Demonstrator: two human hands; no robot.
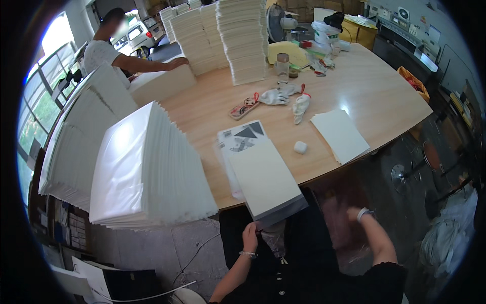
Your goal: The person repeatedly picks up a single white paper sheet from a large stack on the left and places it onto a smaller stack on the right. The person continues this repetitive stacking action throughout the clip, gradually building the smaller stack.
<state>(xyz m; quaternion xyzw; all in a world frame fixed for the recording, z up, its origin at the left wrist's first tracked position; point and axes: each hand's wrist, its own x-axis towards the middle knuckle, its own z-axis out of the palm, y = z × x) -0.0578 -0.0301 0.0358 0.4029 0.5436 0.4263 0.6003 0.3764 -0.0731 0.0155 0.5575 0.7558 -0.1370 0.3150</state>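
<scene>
A cream sheet stack (264,175) lies at the table's front edge, its near end jutting out over my lap. Beneath it shows a clear plastic bag (230,175), along with a white sheet printed in grey shapes (244,136) at the far end. At the near left corner, my left hand (250,237) is closed on the plastic bag's edge. My right hand (353,214) is off to the right, beyond the table edge and low beside my thigh, its fingers smeared by motion. Nearby there is a blurred reddish, translucent surface (344,230).
Tall stacks of plastic-wrapped sheets (152,167) stand at left. White sheets (340,137), a small white block (300,147), a phone (243,108), gloves (276,97) and a glass (282,68) lie on the table (385,96). Far left, a person (104,53) touches a stack.
</scene>
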